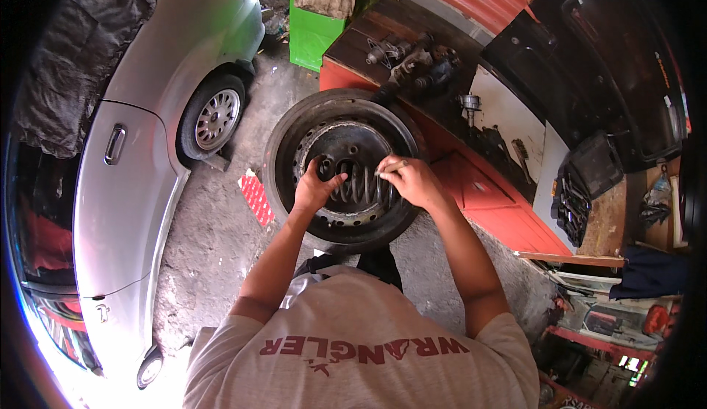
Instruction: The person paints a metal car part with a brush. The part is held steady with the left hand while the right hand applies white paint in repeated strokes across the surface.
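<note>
Looking from the left, we find a silver car (140, 114) with a small dark mark (101, 312) we cannot make out, then a red printed packet (256, 197) on the floor (206, 247), its pale pattern too fine to read. Next comes a tyre (278, 151), with our left hand (315, 186) over its steel rim (357, 135), thumb and fingers spread about the left end of a coil spring (356, 191). The coil spring lies sideways across the dark dish of the steel rim; whether it bears on the metal, we cannot tell. We judge it fairly heavy for its bulk, stiff, hard to break, perhaps slick if oily; being round, it could roll, so we would grip it across the coils near both ends. Below it, a pale shirt (331, 313) carries one word in dark red block letters (361, 348), upside down to us. Our right hand (414, 182) has its fingers drawn together at the spring's right end, seemingly pinching the wire. Farther right, a metal part (470, 105) stands on the tabletop (383, 20), and a black panel (604, 40) shows small orange lettering (662, 70) we cannot read.
</note>
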`<control>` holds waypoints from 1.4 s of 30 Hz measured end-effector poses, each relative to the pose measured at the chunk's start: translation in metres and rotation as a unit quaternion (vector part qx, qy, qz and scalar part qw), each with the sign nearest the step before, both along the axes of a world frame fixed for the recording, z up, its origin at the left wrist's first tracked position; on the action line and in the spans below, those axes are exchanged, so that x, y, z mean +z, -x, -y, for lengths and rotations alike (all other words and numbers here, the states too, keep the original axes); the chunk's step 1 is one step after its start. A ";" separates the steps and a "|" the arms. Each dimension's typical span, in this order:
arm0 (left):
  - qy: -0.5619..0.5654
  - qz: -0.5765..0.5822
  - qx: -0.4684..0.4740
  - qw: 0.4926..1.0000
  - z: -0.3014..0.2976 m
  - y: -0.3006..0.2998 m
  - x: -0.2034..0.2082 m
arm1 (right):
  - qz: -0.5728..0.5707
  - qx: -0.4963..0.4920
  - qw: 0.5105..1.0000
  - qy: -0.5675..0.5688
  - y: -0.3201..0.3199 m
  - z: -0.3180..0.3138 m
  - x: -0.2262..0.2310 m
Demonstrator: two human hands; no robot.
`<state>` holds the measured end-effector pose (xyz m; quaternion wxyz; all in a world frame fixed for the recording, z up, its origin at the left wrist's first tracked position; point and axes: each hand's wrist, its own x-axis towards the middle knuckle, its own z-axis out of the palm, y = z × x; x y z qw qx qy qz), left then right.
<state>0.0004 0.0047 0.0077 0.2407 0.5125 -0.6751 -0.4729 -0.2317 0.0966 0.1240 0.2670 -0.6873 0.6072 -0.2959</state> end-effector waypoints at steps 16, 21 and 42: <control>-0.010 -0.004 0.007 1.000 -0.002 -0.003 0.001 | 0.050 -0.043 0.996 -0.052 0.005 -0.020 0.000; -0.025 -0.014 0.001 1.000 0.002 0.000 0.001 | 0.083 -0.090 0.992 0.023 0.011 -0.018 -0.025; -0.256 -0.261 0.039 0.930 0.038 -0.010 -0.024 | 0.175 -0.373 0.904 -0.113 0.063 -0.040 -0.060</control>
